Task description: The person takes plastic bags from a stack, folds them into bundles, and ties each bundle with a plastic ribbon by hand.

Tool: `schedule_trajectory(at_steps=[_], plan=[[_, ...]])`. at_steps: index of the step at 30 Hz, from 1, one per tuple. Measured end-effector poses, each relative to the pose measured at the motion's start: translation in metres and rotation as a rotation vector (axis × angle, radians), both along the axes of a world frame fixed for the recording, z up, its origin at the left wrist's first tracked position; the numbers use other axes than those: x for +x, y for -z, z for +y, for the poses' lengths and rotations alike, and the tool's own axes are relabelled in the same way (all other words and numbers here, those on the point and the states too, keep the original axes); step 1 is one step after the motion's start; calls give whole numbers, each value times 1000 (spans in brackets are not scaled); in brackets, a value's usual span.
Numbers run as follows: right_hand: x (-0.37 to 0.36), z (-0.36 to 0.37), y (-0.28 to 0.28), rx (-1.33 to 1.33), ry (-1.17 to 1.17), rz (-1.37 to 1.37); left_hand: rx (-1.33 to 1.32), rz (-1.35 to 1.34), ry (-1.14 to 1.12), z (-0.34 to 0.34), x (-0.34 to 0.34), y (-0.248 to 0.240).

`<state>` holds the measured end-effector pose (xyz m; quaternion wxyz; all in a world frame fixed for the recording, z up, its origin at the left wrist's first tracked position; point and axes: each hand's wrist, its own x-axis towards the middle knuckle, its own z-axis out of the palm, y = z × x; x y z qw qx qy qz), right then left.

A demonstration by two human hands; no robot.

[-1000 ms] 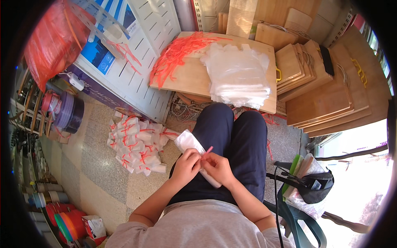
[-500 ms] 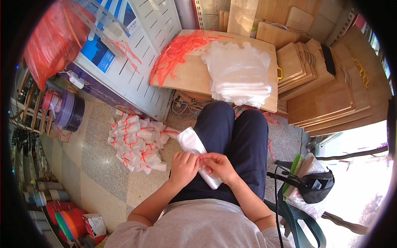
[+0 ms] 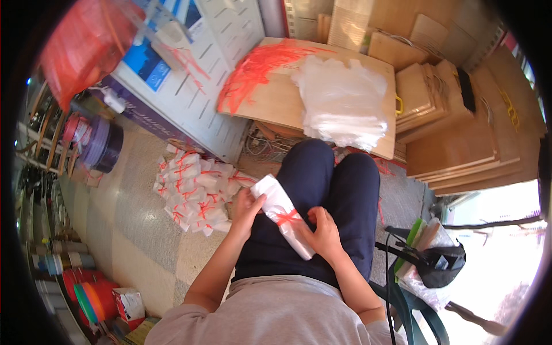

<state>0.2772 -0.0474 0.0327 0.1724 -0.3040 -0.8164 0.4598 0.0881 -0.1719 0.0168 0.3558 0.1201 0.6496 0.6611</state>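
A folded bundle of clear plastic bags [image 3: 270, 194], tied around its middle with a red ribbon [image 3: 288, 217], lies slanted above my lap. My left hand [image 3: 246, 211] grips its upper left end, thumb on top. My right hand [image 3: 325, 231] is beside the lower right edge, thumb side against the plastic; its fingers are loosely bent and off the ribbon knot. On the floor to the left is a heap of similar tied bundles [image 3: 195, 187]. A wooden board [image 3: 276, 95] ahead carries a stack of flat plastic bags [image 3: 342, 95] and loose red ribbons [image 3: 259, 66].
Wooden cutting boards [image 3: 448, 144] lean at the right. A white perforated metal panel [image 3: 221, 63] stands to the left of the board, near a red plastic bag [image 3: 86, 49]. A dark green chair [image 3: 411, 313] with a black bag [image 3: 443, 267] is by my right side.
My left hand has moved from the knot up to the bundle's end. My right hand has come off the knot and shifted right. The tied ribbon now shows.
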Motion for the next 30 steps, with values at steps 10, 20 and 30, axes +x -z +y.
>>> schedule_trajectory(at_steps=[10,20,30], plan=[[-4,-10,-4,-427,-207,-49,287,-529,-54,7,-12,5],[-70,-26,-17,-234,-392,22,287,-613,-266,-81,-30,29],[-68,-4,-15,-362,-404,127,17,-439,-772,-143,-267,104]])
